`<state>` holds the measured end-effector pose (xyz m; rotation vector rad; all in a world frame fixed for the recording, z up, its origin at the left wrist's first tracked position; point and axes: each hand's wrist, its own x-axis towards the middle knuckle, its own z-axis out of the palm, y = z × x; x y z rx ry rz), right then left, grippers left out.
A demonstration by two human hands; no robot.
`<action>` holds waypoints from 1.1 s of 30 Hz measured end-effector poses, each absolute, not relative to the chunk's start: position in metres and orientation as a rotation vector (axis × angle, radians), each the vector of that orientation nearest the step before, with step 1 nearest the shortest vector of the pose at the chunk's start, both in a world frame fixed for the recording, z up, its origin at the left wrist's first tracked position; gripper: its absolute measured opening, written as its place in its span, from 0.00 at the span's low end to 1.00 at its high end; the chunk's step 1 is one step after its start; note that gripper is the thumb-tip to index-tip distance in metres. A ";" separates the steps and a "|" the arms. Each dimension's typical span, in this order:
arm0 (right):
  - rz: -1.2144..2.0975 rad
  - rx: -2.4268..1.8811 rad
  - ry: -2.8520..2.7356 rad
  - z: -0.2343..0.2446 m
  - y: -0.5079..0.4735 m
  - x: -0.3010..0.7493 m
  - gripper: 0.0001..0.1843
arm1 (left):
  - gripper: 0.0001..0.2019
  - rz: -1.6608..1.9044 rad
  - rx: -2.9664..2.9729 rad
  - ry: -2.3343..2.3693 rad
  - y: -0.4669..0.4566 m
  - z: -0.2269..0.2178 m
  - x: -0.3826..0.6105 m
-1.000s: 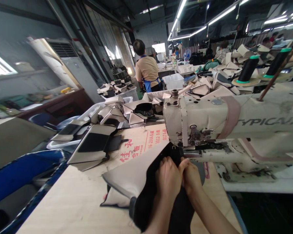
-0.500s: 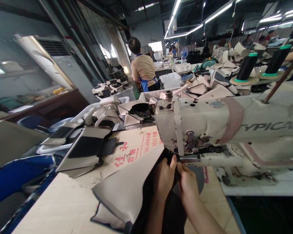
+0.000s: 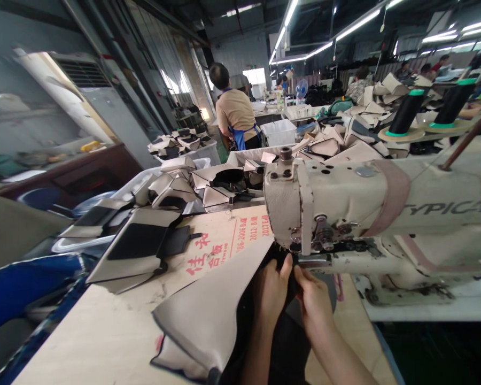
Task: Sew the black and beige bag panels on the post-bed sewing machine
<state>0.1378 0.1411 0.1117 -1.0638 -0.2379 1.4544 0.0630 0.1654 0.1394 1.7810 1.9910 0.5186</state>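
Note:
A beige and black sewn cover (image 3: 208, 310) lies across the plywood table, its upper end running under the head of a sewing machine (image 3: 324, 198). My left hand (image 3: 273, 286) is closed on the black fabric of this cover, thumb pointing up toward the needle area. Close on its right, my right hand (image 3: 315, 297) pinches the black edge of the same cover. Both hands are just in front of the machine's head. The needle and the fingertips' exact grip are hidden by dark fabric.
Another beige and black cover (image 3: 140, 243) lies on the plywood table (image 3: 84, 326) to the left. Behind stand white bins (image 3: 84, 245) heaped with similar pieces. Black thread cones (image 3: 406, 115) rise above the machine. A person in an apron (image 3: 237, 115) stands farther back, turned away.
The camera view has shifted slightly, so the machine appears a little farther right. Both hands keep their hold on the cover, with hardly any visible movement.

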 end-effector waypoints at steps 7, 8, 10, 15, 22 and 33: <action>1.429 -1.068 -0.222 0.109 0.142 0.138 0.23 | 0.27 0.498 1.823 2.015 0.166 0.135 0.063; 1.427 -1.069 -0.211 0.109 0.142 0.138 0.23 | 0.28 0.494 1.844 2.016 0.166 0.134 0.063; 1.427 -1.065 -0.199 0.107 0.141 0.138 0.23 | 0.28 0.482 1.893 2.020 0.164 0.134 0.063; 1.401 -1.077 -0.197 0.105 0.141 0.139 0.23 | 0.25 0.405 1.969 2.043 0.163 0.132 0.064; 1.405 -1.090 -0.182 0.106 0.141 0.140 0.22 | 0.24 0.505 1.846 1.998 0.164 0.129 0.064; 1.320 -1.163 -0.222 0.109 0.143 0.140 0.25 | 0.24 0.546 1.779 2.019 0.169 0.133 0.066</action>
